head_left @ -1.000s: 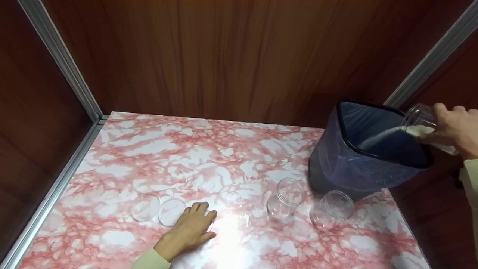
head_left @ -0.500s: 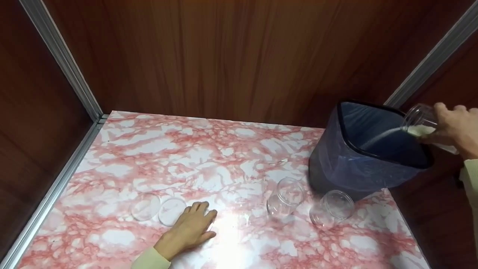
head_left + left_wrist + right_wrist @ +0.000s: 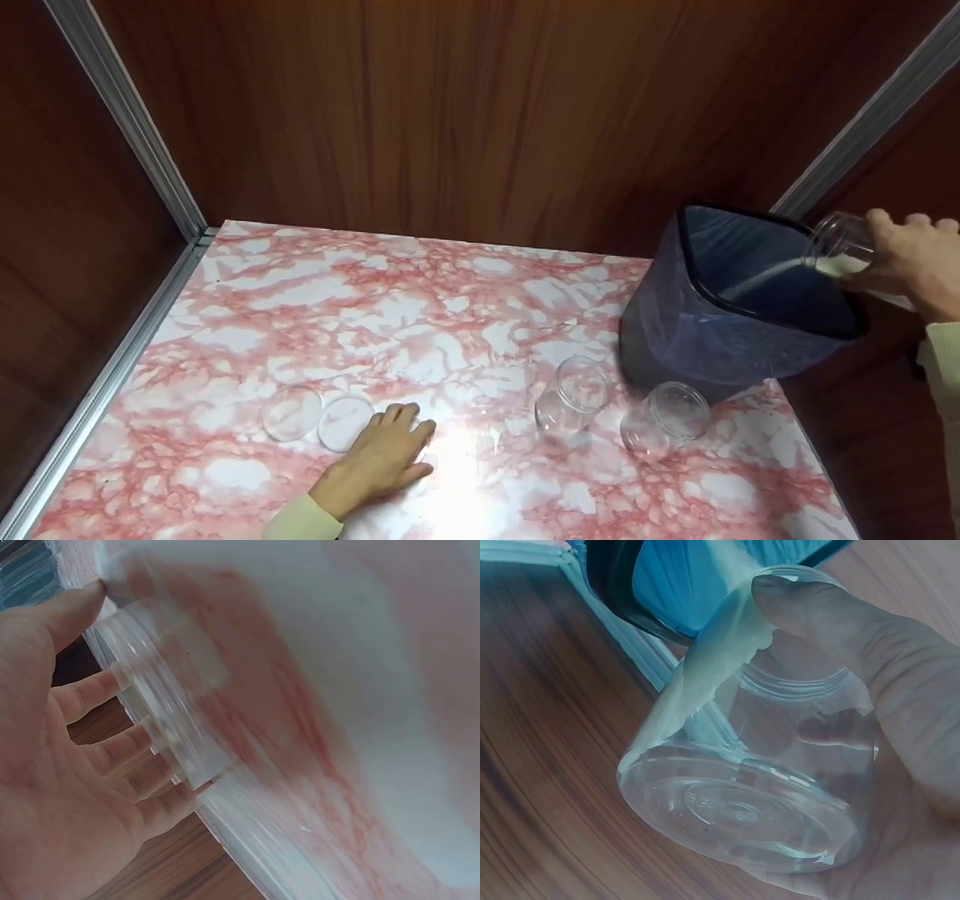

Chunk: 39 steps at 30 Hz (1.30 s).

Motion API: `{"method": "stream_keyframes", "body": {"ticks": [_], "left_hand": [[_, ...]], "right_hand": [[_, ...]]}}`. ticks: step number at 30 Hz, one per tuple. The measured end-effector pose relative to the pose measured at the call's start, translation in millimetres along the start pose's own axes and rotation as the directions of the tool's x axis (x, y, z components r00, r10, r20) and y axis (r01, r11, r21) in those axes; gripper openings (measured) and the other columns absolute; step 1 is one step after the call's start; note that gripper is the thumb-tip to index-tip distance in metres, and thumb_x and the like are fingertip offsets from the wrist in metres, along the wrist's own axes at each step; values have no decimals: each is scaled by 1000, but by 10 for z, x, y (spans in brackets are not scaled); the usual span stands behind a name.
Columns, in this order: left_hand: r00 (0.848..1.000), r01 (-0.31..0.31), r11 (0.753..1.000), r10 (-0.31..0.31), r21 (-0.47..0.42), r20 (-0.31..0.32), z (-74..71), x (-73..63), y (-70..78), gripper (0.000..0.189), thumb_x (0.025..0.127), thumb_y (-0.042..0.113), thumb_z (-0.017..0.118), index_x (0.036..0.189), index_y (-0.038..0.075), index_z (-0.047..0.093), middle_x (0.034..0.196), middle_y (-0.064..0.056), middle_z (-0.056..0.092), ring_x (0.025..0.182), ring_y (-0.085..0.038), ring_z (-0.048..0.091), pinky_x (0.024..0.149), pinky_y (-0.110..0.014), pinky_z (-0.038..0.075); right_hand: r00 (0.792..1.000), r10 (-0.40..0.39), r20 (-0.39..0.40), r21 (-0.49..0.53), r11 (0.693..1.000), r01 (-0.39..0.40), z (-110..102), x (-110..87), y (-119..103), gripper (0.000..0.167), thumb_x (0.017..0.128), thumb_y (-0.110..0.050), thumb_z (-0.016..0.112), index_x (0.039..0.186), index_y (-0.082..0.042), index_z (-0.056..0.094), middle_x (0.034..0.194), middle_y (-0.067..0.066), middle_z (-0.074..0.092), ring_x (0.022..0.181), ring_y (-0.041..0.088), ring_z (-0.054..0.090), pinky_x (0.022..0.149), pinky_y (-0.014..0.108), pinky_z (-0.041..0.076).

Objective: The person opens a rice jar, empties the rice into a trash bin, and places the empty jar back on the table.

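Note:
My right hand (image 3: 919, 259) grips a clear plastic jar (image 3: 742, 720) tilted mouth-down over the bin (image 3: 694, 349) at the right. A stream of fine white granules (image 3: 765, 276) runs from its mouth into the bin, and more granules lie along the jar's lower wall. My left hand (image 3: 375, 457) rests palm down on the table, fingers relaxed and spread. In the left wrist view its fingertips reach the ridged side of a clear lid (image 3: 154, 675), with another clear lid (image 3: 262, 832) beside it. Left of the hand lie two round lids, one transparent (image 3: 291, 414) and one whitish (image 3: 346, 424).
Two clear jars without lids stand in front of the bin, one nearer the middle (image 3: 574, 397), the other further right (image 3: 666, 421). A purple-tinted bag lines the bin. Brown wood-grain panels (image 3: 450, 120) enclose the red-and-white marbled table (image 3: 337, 307) at the back and sides.
The granules keep streaming from the tilted jar into the bin. Both hands stay almost where they were; the view shifts very slightly.

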State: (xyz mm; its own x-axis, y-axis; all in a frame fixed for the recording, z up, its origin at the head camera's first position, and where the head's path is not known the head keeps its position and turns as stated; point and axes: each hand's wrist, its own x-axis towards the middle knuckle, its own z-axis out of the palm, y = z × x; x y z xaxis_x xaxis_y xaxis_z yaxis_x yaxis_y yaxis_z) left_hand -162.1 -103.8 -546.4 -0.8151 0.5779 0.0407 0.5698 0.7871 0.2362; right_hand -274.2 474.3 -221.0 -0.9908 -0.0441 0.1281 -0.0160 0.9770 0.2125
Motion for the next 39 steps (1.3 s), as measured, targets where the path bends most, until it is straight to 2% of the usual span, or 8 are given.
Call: {"method": "stream_keyframes", "body": {"ticks": [8,14,20,26,30,39], "left_hand": [[999,-7,1000,8,14,-33,-5,-1,7,50,87,47,68,124,16,55,135,-19,50,121,-37,51,94,-51,50],[1000,8,1000,-8,3,-22,-20,-1,8,48,88,49,67,123,17,56,135,-18,50,122,-37,50,96,-51,49],[1000,10,1000,-10,-9,-16,-25,9,6,48,88,48,67,122,17,56,136,-18,49,124,-37,49,97,-52,48],[1000,21,1000,-21,-18,13,-31,14,14,49,88,48,66,124,18,54,139,-18,47,125,-38,47,98,-53,47],[999,24,999,-23,-32,24,-31,5,16,49,88,47,67,125,18,54,139,-19,47,125,-38,47,98,-53,47],[1000,-2,1000,1,-11,-19,-8,-21,14,52,88,45,68,128,16,54,137,-20,49,123,-39,50,96,-53,50]], "right_hand": [[999,6,-45,10,1000,-6,-1,-14,-53,84,65,-26,85,121,8,32,102,52,38,91,72,36,77,75,33],[997,14,-72,-5,1000,-14,-28,12,-110,85,65,-26,85,123,8,32,103,52,38,96,71,35,81,77,30],[992,-10,-127,-11,1000,9,-25,3,-134,84,63,-27,86,119,8,35,100,51,40,94,71,36,81,77,29],[997,-7,-74,-76,997,1,-11,18,-121,90,65,-36,85,128,6,36,101,47,45,95,67,38,78,74,32],[998,-23,-61,-101,995,17,14,22,-127,89,64,-32,85,128,5,36,103,46,44,96,66,38,77,74,33],[994,-86,-71,-185,980,72,68,64,-184,83,64,-23,84,126,5,38,107,45,46,99,66,39,79,77,33]]}}
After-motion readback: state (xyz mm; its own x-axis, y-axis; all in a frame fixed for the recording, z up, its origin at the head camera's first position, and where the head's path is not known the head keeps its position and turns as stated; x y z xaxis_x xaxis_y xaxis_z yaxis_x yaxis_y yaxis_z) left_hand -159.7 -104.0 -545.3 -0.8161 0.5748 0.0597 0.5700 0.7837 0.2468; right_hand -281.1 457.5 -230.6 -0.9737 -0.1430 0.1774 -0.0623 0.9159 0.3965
